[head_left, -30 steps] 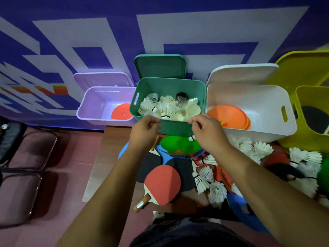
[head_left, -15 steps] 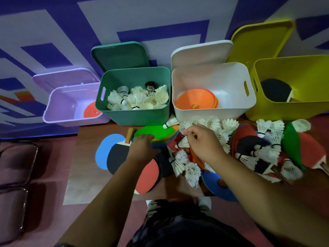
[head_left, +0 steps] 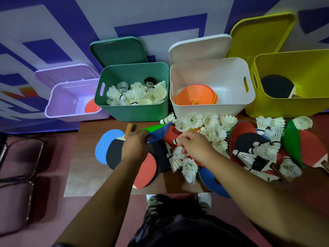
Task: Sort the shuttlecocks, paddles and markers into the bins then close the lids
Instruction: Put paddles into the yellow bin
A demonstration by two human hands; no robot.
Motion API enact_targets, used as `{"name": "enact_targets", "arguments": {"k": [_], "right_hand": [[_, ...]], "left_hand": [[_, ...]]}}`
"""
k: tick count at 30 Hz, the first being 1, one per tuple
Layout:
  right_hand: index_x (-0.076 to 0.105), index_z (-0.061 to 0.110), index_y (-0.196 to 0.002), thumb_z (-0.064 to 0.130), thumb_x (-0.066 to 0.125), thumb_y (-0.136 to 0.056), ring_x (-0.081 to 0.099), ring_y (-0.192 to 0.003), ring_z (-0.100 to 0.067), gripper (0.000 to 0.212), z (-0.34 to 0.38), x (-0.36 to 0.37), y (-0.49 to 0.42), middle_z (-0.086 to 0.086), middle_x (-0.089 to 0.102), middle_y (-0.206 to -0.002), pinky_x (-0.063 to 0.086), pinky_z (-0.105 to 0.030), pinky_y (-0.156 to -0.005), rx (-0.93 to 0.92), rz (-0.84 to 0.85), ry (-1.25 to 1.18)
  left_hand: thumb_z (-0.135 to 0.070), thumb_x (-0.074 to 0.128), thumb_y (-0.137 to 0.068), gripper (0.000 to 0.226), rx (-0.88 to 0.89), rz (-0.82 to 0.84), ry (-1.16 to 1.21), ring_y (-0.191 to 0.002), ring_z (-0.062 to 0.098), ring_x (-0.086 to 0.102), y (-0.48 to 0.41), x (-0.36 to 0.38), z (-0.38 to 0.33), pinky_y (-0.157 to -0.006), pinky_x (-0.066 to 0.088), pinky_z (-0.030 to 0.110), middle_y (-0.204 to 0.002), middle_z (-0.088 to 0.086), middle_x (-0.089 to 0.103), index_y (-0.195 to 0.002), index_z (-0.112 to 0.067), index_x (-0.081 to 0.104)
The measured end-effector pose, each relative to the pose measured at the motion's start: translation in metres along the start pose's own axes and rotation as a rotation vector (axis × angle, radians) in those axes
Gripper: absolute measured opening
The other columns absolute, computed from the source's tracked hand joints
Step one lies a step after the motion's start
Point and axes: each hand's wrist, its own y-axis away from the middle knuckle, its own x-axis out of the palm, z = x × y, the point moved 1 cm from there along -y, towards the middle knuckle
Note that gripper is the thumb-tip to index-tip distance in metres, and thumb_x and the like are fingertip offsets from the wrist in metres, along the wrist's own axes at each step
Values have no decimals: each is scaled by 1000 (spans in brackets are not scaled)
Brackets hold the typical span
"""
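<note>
The blue marker (head_left: 159,133) is pinched at its near edge by the left hand (head_left: 136,147), fingers curled round it. It is tipped up off the table (head_left: 89,127), its far tip raised toward the gap between the green bin (head_left: 131,113) and the white bin (head_left: 210,109). A green marker (head_left: 151,127) is seen just behind it, touching or nearly so.

The right hand (head_left: 196,147) is laid over the heap of shuttlecocks (head_left: 195,120), fingers bent down among the feathers. Whether one is actually gripped cannot be told.

The coming move turns on the side each bin lies on. Orange markers are seen in the white bin, which lies ahead and to the right of the left hand, across the line of the right forearm. A red marker is seen in the purple bin (head_left: 60,111), ahead and to the left, on the left hand's own side with nothing between. The purple bin is judged the easier drop.

The green bin, already stocked with shuttlecocks, stands ahead and left of the right hand, so a crossing of arms is risked if both are moved at once. All lids are seen raised.
</note>
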Motion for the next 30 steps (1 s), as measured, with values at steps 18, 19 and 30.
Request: {"name": "enact_targets", "arguments": {"k": [18,19,30], "right_hand": [[62,12,-113,11,51,-106,74,-57,-26,13,92,22,-17,-19,71,-100,64,-44,-59,-41,108,-175],[62,14,-116,12,51,-107,73,-56,-25,14,93,19,-17,-18,71,-102,61,-39,-53,-70,82,-167],[61,27,-117,28,54,-105,70,-97,-26,14,86,-41,-6,-3,71,-108,60,-47,-85,-225,-166,-48]], "left_hand": [[0,72,-81,35,211,-338,46,-106,27,58,49,-74,-4,-88,53,42,-112,-1,72,-108,-21,81],[2,69,-76,42,164,-362,76,-112,26,56,49,-78,-6,-95,51,40,-118,0,70,-109,-20,81],[-26,54,-107,53,-397,-193,849,-140,5,48,-3,-89,-62,-116,37,29,-155,-12,52,-159,-28,45]]}}
